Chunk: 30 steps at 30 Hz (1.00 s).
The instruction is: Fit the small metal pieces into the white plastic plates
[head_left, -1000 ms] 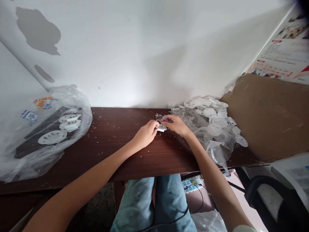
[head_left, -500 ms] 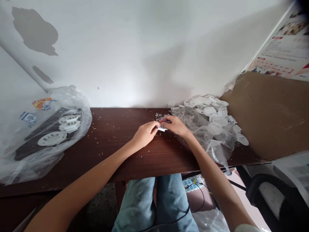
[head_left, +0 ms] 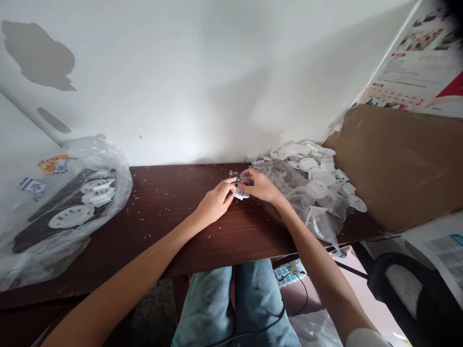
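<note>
A white plastic piece with dark slots in its face (head_left: 240, 194) is pinched at its left side by my left hand (head_left: 216, 198), just above the table. My right hand (head_left: 263, 186) is closed over the piece's upper right side. Between its fingertips shows a small purplish object (head_left: 246, 179), too small and covered to name. Right behind both hands lies a heap of tiny metal parts (head_left: 234, 174), partly hidden by the fingers.
To the right, white plastic pieces (head_left: 318, 177) are piled on a clear bag (head_left: 311, 207) beside a cardboard sheet (head_left: 394, 164). A clear plastic bag (head_left: 119, 193) at left holds several slotted pieces (head_left: 71, 216). Small pale slivers dot the brown table (head_left: 188, 250).
The white piece now shows more of its slotted face. My right fingers have lifted slightly off it, and more of the metal heap is visible. The whole view has shifted a little.
</note>
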### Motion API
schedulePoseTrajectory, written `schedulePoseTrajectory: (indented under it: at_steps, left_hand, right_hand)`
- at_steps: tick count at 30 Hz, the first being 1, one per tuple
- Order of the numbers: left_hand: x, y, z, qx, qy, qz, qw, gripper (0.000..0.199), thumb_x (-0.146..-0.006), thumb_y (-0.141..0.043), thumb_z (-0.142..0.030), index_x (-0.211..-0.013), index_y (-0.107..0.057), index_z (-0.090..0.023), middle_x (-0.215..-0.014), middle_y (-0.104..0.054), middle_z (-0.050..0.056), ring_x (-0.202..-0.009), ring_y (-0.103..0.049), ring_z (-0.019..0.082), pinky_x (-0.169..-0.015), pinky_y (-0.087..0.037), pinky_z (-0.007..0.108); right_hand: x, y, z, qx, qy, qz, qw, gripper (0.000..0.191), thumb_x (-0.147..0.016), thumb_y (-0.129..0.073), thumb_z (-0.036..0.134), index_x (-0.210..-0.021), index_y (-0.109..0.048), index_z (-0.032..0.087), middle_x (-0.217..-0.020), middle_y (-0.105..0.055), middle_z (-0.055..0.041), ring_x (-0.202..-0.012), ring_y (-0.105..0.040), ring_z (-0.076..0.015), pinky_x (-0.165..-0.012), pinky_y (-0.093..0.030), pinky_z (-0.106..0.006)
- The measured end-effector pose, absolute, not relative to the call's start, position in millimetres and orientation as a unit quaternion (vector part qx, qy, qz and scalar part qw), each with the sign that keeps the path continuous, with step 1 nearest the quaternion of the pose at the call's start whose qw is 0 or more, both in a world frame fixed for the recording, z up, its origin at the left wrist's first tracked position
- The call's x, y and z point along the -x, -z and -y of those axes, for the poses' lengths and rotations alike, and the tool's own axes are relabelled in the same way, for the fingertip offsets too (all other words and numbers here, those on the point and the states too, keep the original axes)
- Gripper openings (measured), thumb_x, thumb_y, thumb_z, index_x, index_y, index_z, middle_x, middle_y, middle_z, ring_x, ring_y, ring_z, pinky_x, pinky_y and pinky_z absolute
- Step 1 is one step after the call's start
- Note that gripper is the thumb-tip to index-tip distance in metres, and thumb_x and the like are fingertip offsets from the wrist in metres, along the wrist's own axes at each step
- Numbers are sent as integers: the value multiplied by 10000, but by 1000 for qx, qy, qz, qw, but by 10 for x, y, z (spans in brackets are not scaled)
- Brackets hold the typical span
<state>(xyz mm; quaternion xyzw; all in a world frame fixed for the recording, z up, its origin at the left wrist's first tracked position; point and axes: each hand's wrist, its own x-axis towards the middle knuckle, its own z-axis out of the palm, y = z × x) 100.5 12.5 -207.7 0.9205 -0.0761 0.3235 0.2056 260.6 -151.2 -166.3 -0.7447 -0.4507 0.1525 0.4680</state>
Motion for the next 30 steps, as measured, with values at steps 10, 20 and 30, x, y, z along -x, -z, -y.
schedulePoseTrajectory:
  at_steps: [10, 20, 30]
  left_hand:
    - [-1007, 2075, -118, -928, -296, 97, 204, 206, -1009, -557, -101, -1164, -547, -237, -1541, -607, 133, -1296, -709, 284, -1018, -617, 439]
    - [-1006, 2057, -109, -923, -297, 98, 225, 205, -1010, -584, -127, -1173, -532, -240, -1529, -620, 135, -1296, -711, 276, -1015, -616, 431]
    - [-1010, 2055, -109, -910, -341, 119, 206, 266, -988, -596, -92, -1201, -528, -237, -1474, -646, 137, -1320, -697, 273, -1039, -628, 440]
  right_hand:
    - [-2574, 1614, 1552, 766, -138, 484, 399, 388, -810, -652, 257, -1189, -600, 195, -972, -747, -24, -843, -672, -197, -772, -472, -309]
    - [-2677, 1630, 1551, 719, -220, 497, 433, 345, -828, -733, 356, -1116, -668, 177, -1011, -676, -24, -869, -609, -169, -747, -472, -282]
    - [-2629, 1616, 1509, 714, -323, 351, 513, 193, -933, -680, 354, -1029, -660, 188, -858, -669, -9, -518, -398, -71, -439, -232, -233]
